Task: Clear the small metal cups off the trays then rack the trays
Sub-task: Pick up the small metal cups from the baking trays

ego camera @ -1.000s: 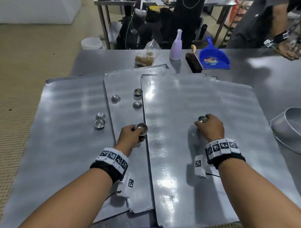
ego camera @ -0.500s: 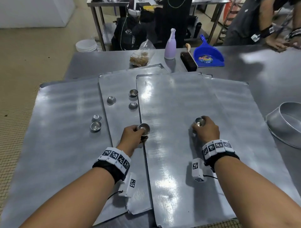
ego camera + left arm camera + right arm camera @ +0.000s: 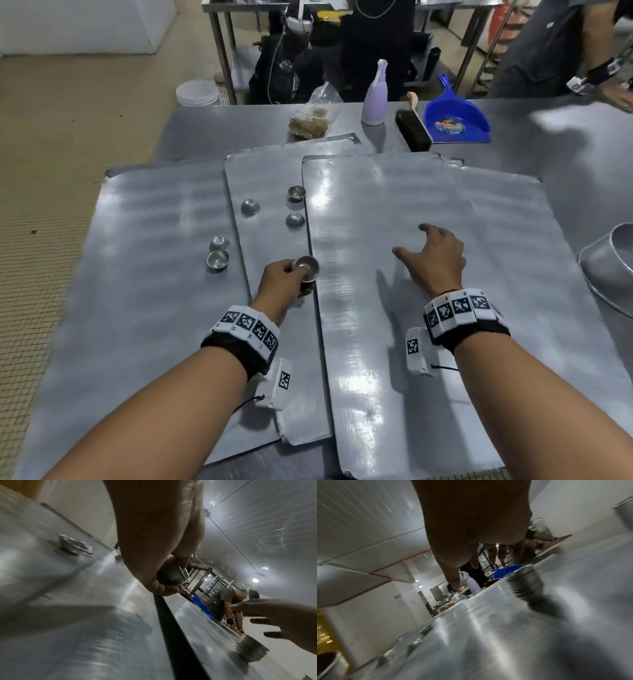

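We see the left hand (image 3: 287, 281) holding a stack of nested cups (image 3: 307, 267) near the centre of the head view, its grip curled round the stack where two trays overlap. Half a second ago the right hand (image 3: 433, 258) was also wrapped round a stack; now its fingers are spread and straight, holding nothing, just above the top tray (image 3: 394, 308) right of centre. We judge that it has set its stack down on that tray, so those cups are gathered but not yet off the trays.

Five loose cups remain: three on the middle tray (image 3: 267, 246) in the upper middle of the head view, one of them upside down (image 3: 250, 207), and two side by side on the left tray (image 3: 137, 274), the nearer one (image 3: 218, 259) open side up.

The head view hides the released stack behind the right hand. The right wrist view shows it: a ribbed column of nested cups (image 3: 526, 586) standing apart from the fingertips (image 3: 493, 558), right of centre. The left wrist view shows the same stack (image 3: 250, 649) at lower right and the ribbed rims of the held stack (image 3: 173, 570) between thumb and fingers. A large pan (image 3: 609, 267) sits on the tabletop (image 3: 565, 144) at the right edge.
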Motion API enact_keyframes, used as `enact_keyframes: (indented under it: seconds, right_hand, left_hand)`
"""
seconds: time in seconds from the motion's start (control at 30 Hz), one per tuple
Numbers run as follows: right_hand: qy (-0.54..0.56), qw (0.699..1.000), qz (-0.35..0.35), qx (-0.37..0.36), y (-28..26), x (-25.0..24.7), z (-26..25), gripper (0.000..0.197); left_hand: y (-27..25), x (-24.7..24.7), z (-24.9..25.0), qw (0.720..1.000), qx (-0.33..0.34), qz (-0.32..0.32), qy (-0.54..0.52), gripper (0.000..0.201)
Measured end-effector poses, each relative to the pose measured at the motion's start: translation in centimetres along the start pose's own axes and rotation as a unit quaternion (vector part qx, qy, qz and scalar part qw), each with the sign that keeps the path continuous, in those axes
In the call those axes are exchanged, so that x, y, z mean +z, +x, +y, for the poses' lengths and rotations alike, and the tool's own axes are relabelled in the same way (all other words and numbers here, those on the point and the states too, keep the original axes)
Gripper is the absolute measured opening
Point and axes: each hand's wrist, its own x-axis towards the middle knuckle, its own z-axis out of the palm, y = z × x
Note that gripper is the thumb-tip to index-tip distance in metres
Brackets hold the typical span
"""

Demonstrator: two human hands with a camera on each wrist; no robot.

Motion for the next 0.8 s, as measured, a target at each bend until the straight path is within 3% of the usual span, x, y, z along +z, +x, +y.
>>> enact_keyframes:
  seconds: [0.07, 0.17, 0.27, 0.5, 0.67, 0.8]
  right_hand:
    - [0.022, 0.998, 0.002, -0.050, -0.5, 0.8, -2.8, 0.056]
    - [0.083, 0.988, -0.070, -0.114, -1.6, 3.6, -7.6, 0.041]
    - [0.065, 0.975, -0.130, -0.168, -3.2, 6.8, -12.1, 0.034]
    - [-0.004, 0.936, -0.243, -0.255, -6.6, 14.0, -19.7, 0.039]
    - [-0.041, 0.916, -0.272, -0.291, -8.0, 17.4, -23.2, 0.056]
    - [-0.091, 0.906, -0.286, -0.298, -8.1, 19.1, -25.4, 0.050]
  left_hand:
    - [-0.1, -1.2, 0.0, 1.000, -0.007, 0.019, -0.013, 0.012]
    - [-0.3, -4.3, -0.3, 0.998, -0.012, 0.056, -0.025, 0.012]
    - [-0.1, -8.1, -1.2, 0.994, -0.006, 0.097, -0.048, 0.013]
    - [-0.4, -15.8, -3.0, 0.984, -0.031, 0.166, -0.060, 0.014]
    - [-1.0, -19.7, -4.1, 0.979, -0.036, 0.194, -0.053, 0.021]
    - [-1.2, -22.0, -4.7, 0.977, -0.030, 0.204, -0.061, 0.019]
